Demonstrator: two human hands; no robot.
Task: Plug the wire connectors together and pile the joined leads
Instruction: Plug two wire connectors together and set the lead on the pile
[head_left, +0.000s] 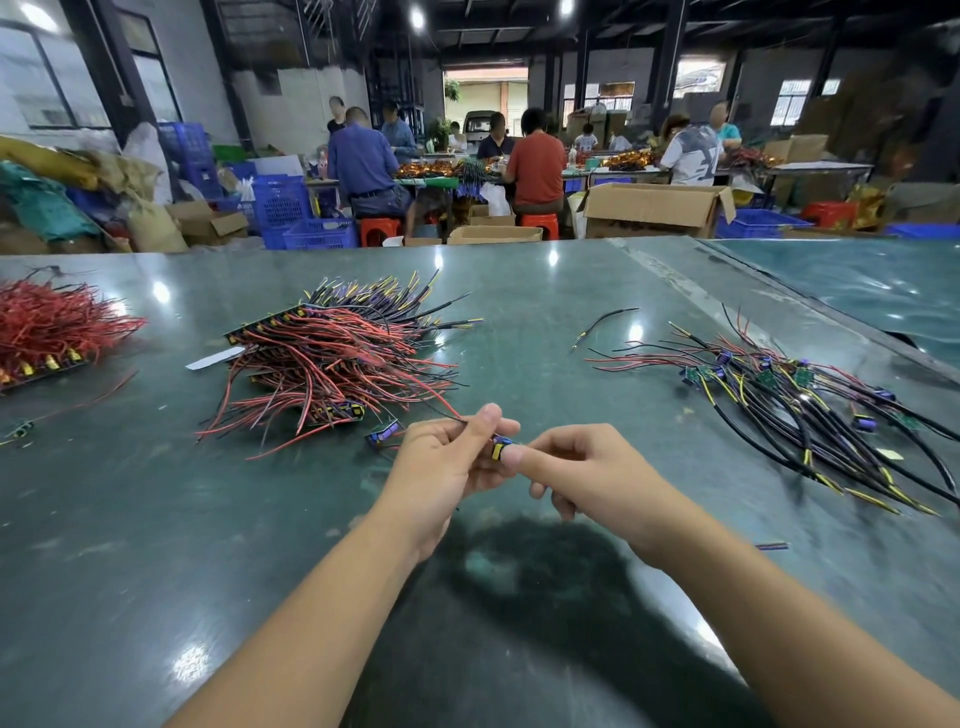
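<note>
Now both hands above counter (519, 322) — left hand (447, 462) pinches red-black lead (441, 408), right hand (587, 467) pinches connector (502, 447); joined leads (810, 410) piled right of connector.

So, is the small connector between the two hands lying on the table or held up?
Held up. The left hand and right hand pinch the connector between fingertips above the table.

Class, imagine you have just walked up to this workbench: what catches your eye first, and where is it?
First, the two hands, left hand and right hand, meeting at centre over a small blue and yellow connector. Next, the red and black wire pile behind-left, and the black lead pile at right.
</note>
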